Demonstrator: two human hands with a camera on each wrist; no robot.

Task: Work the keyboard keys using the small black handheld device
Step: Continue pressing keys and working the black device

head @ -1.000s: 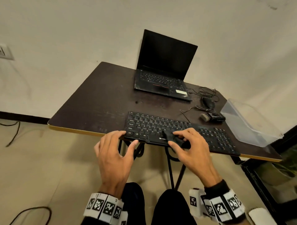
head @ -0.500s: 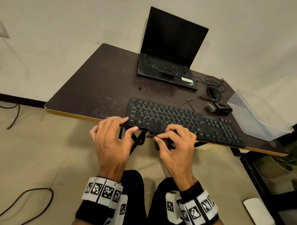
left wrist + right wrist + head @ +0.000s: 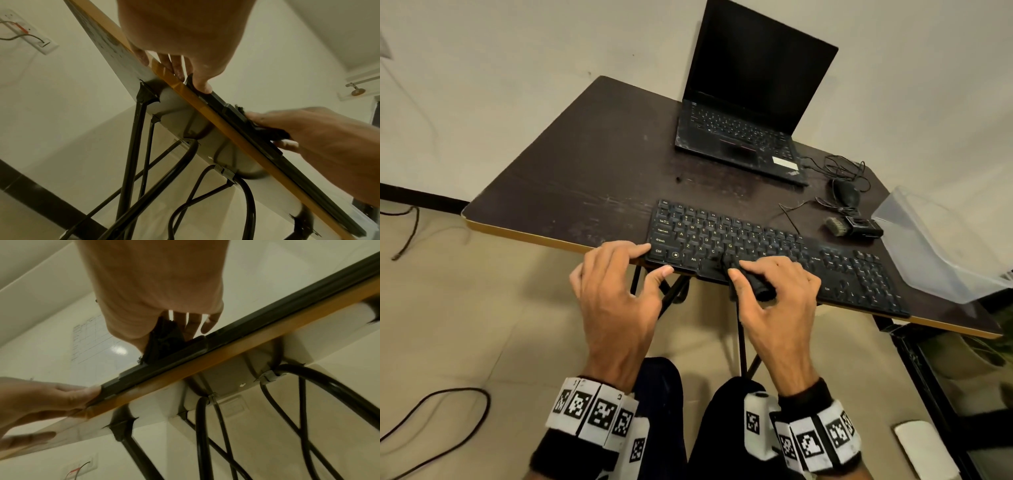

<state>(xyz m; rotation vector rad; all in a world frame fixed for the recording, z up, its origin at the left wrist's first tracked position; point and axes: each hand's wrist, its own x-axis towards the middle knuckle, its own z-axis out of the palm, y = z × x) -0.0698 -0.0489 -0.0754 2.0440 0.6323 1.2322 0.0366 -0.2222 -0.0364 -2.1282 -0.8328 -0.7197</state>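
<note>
Right hand (image 3: 774, 301) is wrapped around the small black handheld device (image 3: 751, 279), thumb and fingers curled on it, its front end down on the bottom rows of the keyboard (image 3: 808, 260) around the space bar. The left hand (image 3: 616, 291) is spread at the keyboard's left end, fingertips against its near-left corner, thumb out under the edge, fingers relaxed and clamping nothing. From the left wrist view, those fingers (image 3: 176, 66) lie over the table's tan edge band (image 3: 226, 123).

The keyboard sits right at the near edge of the dark table (image 3: 571, 185), its front lip running along that edge, slightly skewed so its right end comes nearer. Plenty of bare tabletop to the left and behind the keyboard. Far side, an open laptop (image 3: 746, 113) with a dark screen. To the right it gets crowded: a mouse (image 3: 846, 195) with tangled cable, a small brush (image 3: 834, 226) beside a black gadget (image 3: 863, 228), and a clear plastic bin (image 3: 928, 246) tilted at the table's right edge. Black folding legs (image 3: 205, 426) cross underneath.
</note>
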